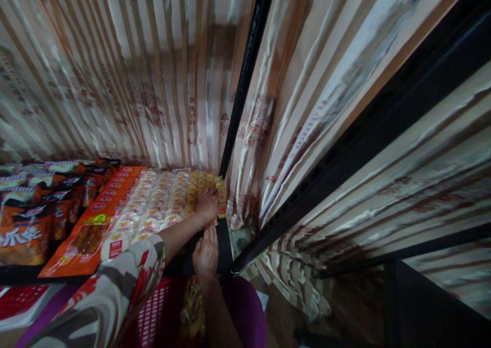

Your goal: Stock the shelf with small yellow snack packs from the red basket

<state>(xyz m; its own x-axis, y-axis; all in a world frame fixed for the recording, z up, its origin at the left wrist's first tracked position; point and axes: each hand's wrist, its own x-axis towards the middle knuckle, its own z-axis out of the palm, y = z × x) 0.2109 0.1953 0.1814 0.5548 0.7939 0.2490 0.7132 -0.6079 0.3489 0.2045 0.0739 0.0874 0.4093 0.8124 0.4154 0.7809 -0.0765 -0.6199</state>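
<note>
From a patterned sleeve, the left hand lies palm-down on the yellow packets at the shelf's right end; whether it grips one is unclear. Just below, the right hand is flat, fingers straight, empty. Two hands, one red basket, one black post.

White Chinese characters on the brown snack bags, seemingly a brand; red print on the curtain unreadable.

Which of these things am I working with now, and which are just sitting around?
In hand: left hand on the yellow packets; right hand just below; red basket under both arms.
Lying about: white packets, orange packs, dark bags, black post.
</note>
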